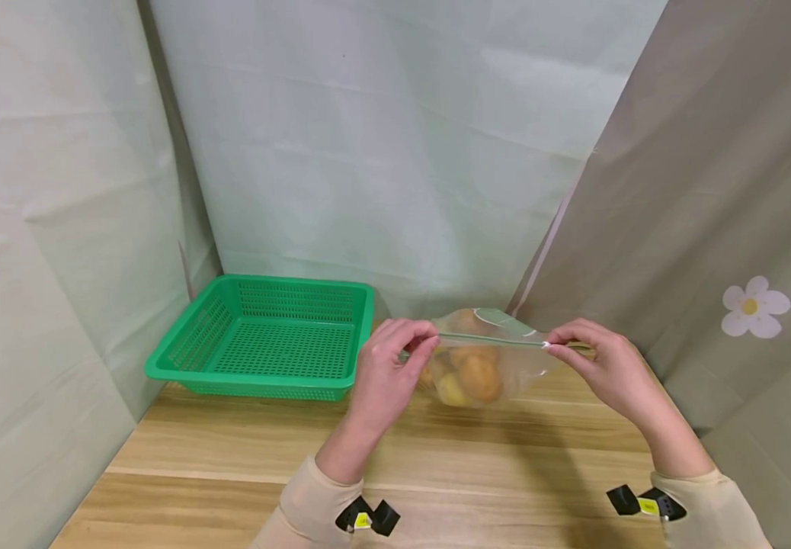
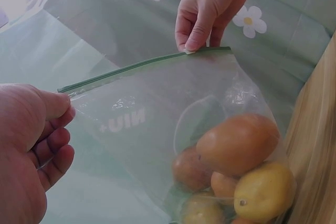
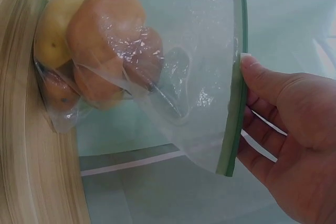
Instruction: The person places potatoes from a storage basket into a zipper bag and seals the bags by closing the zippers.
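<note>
A clear zip bag (image 1: 522,366) with a green zip strip (image 2: 123,70) holds several rounded pieces of produce, orange-brown (image 2: 239,142) and yellow (image 2: 265,191); their exact kind is unclear through the film. My left hand (image 1: 387,370) pinches one end of the strip between thumb and forefinger. Toward the strip's other end, my right hand (image 1: 604,370) pinches the small white slider (image 2: 189,51), a short length of strip extending beyond it. The strip is stretched between both hands, and the filled bottom hangs low by the wooden table (image 1: 437,473).
Left of the bag stands a green plastic basket (image 1: 258,377) with perforated walls and floor, close to my left hand. Pale cloth (image 1: 395,152) rises behind the table, and a grey-brown cloth with white flowers (image 1: 677,229) hangs at the right.
</note>
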`<state>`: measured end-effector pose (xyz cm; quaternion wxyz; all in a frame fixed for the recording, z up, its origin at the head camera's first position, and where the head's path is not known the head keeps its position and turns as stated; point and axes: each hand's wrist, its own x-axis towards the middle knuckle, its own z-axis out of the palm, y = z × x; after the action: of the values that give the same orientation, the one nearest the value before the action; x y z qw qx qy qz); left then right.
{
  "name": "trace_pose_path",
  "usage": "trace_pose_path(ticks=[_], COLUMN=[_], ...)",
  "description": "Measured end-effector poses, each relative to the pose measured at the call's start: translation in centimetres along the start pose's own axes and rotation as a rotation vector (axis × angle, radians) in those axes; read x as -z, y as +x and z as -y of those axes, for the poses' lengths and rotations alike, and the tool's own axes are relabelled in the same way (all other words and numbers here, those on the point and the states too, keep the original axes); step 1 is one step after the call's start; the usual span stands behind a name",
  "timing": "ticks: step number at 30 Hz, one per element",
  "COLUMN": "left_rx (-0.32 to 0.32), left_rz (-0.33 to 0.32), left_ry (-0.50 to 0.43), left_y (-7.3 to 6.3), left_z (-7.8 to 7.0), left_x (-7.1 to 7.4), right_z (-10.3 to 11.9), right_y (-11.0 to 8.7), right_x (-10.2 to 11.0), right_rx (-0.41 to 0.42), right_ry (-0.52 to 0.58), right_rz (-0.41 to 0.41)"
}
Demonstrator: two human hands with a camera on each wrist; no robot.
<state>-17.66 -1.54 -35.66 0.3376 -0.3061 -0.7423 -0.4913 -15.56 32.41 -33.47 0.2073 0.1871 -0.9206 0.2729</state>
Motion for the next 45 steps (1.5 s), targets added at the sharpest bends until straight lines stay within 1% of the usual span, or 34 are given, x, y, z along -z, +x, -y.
trace_pose_path(ticks=[5, 12, 19, 24, 31, 38, 45], left_rx=[0.003, -0.004, -0.010, -0.014, 0.003, -0.015, -0.013], left_rz=[0.002, 0.000, -0.005, -0.007, 0.000, -0.010, -0.011], left_ry=[-0.002, 0.001, 0.005, 0.005, 0.005, 0.005, 0.005], left_y=[0.0, -0.1, -0.1, -0.1, -0.1, 0.0, 0.0], left_z=[0.0, 0.1, 0.1, 0.2, 0.2, 0.1, 0.2], left_x=[0.0, 0.0, 0.0, 0.0, 0.1, 0.1, 0.2], right_z=[-0.3, -0.9, -1.3, -1.6, -2.1, -2.2, -2.6], right_y=[-0.2, -0.3, -0.5, -0.6, -0.8, -0.9, -0.9], right_x=[0.1, 0.1, 0.3, 0.4, 0.5, 0.8, 0.8], right_rx=[-0.027, -0.022, -0.031, -0.053, -0.067, -0.074, -0.094], right_ry=[0.012, 0.035, 0.001, 0.004, -0.010, -0.016, -0.021], right_rz=[0.012, -0.008, -0.019, -0.006, -0.004, -0.007, 0.005])
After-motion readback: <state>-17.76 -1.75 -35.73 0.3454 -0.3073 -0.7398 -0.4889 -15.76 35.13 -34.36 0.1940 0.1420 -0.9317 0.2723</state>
